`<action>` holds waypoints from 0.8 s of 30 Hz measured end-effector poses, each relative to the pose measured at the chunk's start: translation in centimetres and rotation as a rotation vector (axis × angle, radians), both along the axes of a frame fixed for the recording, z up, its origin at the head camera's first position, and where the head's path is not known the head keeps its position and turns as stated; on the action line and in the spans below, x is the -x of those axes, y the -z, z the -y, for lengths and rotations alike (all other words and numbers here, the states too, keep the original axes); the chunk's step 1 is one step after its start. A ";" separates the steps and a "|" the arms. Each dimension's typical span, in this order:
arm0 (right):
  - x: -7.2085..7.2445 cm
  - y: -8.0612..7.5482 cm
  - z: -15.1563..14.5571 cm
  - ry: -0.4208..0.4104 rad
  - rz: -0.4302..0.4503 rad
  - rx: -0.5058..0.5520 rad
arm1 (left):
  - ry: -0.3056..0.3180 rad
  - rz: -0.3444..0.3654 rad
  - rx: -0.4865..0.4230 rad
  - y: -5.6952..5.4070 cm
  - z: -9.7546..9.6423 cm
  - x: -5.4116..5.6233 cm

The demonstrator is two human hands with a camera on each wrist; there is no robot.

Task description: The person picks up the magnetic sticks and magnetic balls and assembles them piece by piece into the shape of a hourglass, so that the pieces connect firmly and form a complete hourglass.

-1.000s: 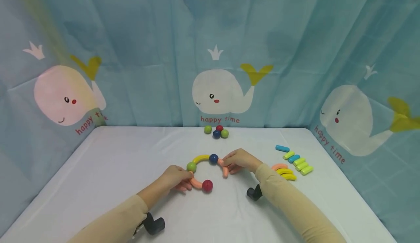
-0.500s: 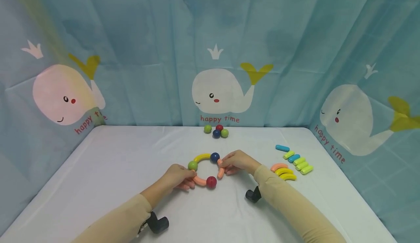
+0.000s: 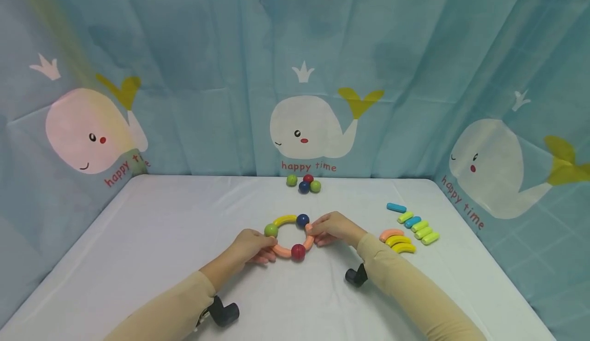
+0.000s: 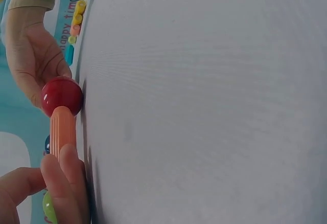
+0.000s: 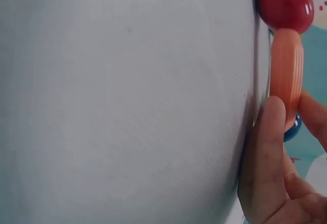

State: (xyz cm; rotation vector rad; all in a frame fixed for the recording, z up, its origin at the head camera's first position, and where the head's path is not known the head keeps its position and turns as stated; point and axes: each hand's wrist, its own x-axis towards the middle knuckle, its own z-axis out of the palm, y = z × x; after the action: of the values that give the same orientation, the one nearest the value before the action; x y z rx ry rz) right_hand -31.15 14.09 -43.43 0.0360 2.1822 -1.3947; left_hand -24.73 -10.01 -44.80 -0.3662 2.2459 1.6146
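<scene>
The right curved stick now meets the red ball, so the loop on the tabletop seems closed, though some joints are partly hidden. The right hand's fingers pinch that stick; the left hand's pinch the left curved stick.

Blue whale-print curtain, white table

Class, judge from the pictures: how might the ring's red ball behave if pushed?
Being round, the red ball would probably roll if free, but the orange pieces either side may restrain it. Its glossy surface could feel slippery.
</scene>
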 end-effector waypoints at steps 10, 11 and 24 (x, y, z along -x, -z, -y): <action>-0.6 -0.5 -0.7 0.002 0.008 -0.029 | 0.035 -0.033 0.031 -0.5 0.7 1.5; -0.6 -0.5 -0.7 0.019 0.005 -0.014 | 0.032 -0.034 0.034 -0.6 0.8 1.7; -0.2 -0.1 -0.4 0.074 -0.024 0.037 | 0.016 -0.113 0.020 -0.1 1.0 3.2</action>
State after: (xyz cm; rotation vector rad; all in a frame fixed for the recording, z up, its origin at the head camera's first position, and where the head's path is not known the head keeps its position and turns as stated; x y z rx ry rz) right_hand -30.99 14.53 -43.30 0.0876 2.1941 -1.4829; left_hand -27.97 -11.03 -44.72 -0.2682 2.3429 1.6443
